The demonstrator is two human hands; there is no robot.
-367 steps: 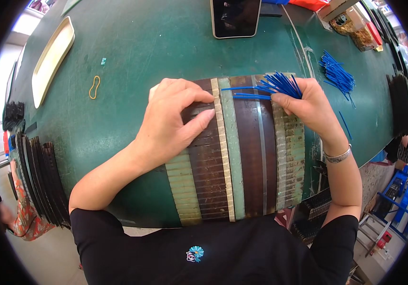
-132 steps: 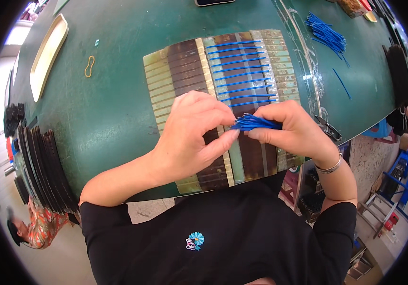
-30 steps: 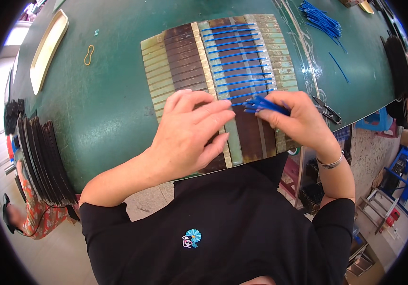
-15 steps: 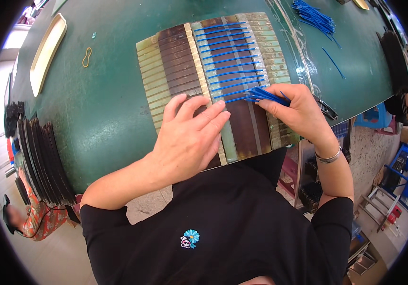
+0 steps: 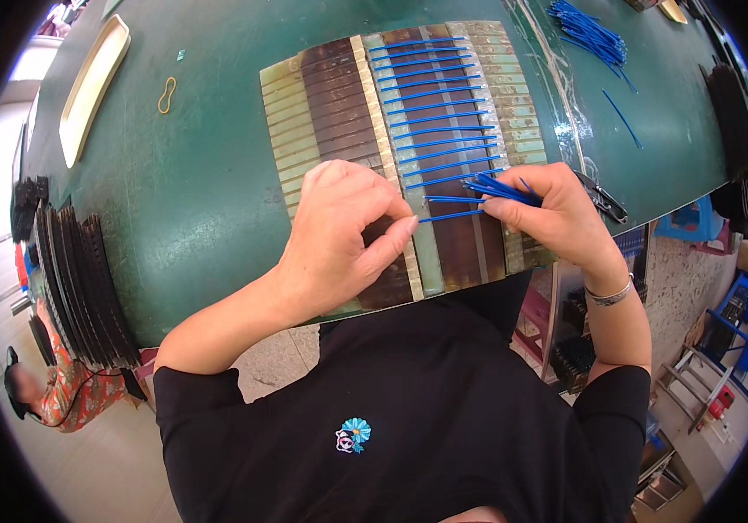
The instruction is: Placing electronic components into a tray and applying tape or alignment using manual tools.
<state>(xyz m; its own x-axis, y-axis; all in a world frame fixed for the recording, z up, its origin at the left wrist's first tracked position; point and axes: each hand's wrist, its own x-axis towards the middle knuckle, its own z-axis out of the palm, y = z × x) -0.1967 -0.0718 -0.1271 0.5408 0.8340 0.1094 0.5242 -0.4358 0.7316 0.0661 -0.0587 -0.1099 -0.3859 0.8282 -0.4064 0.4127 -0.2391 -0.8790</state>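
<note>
A slotted board (image 5: pixel 330 113) in brown and pale green bands lies flat on the bench. Several short blue wires (image 5: pixel 438 111) rest across its right half in a spaced column, one per slot. My right hand (image 5: pixel 561 218) pinches a bundle of blue wires (image 5: pixel 503 190) over the board's right side, thumb on top. Thumb and forefinger of my left hand (image 5: pixel 335 240) are closed at the left end of a single blue wire (image 5: pixel 451 215), below the lowest laid one. Its other end reaches toward my right thumb.
On the green bench (image 5: pixel 208 200) are a pale tray (image 5: pixel 95 91), a yellow rubber band (image 5: pixel 166 96), a pile of blue wires (image 5: pixel 590 35), a loose wire (image 5: pixel 622 119) and black-handled cutters (image 5: pixel 601 198). Black strips (image 5: pixel 86 288) stand at the left edge, near a person (image 5: pixel 78 392).
Both hands have moved toward me along the board. Another wire now lies in the column. My left fingers, spread before, have closed on a single wire's end.
</note>
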